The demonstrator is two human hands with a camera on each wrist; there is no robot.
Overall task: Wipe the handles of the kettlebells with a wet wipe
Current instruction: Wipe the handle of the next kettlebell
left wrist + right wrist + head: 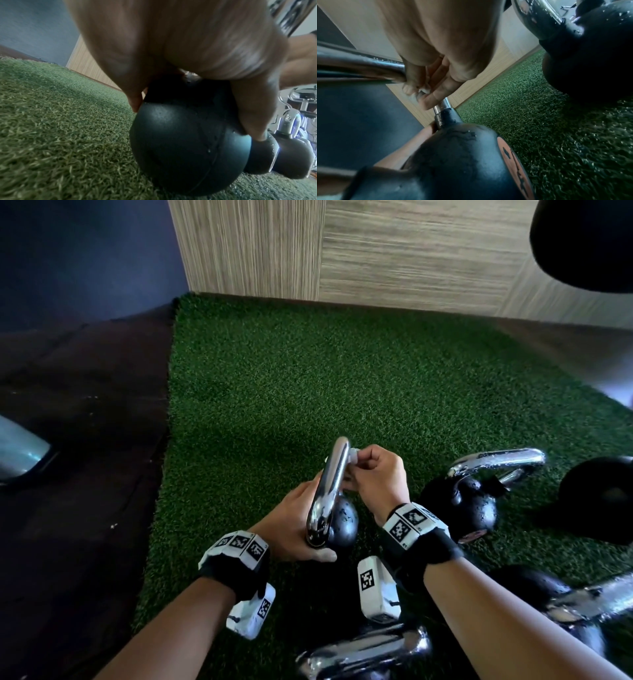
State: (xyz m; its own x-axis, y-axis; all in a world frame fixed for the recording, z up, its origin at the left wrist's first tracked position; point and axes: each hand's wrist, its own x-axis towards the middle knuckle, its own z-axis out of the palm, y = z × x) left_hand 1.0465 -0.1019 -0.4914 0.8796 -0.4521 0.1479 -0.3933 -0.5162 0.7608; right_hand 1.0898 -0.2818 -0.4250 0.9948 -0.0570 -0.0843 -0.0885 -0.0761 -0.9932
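Note:
A small black kettlebell (342, 523) with a chrome handle (330, 481) stands on the green turf (308, 378). My left hand (298, 525) grips it where the handle's lower end meets the ball (180, 135). At the top of the handle my right hand (371, 474) pinches a white wet wipe (354, 455) against the chrome. In the right wrist view the wipe (421, 92) shows as a small white wad between my fingertips (436, 94), beside the handle's bar (359, 67).
More chrome-handled kettlebells lie close by: one to the right (476, 501), one at bottom centre (363, 652), one at bottom right (582, 604). A black round object (603, 498) sits at the right edge. Dark floor (85, 440) borders the turf on the left, a wood-panel wall (376, 251) behind.

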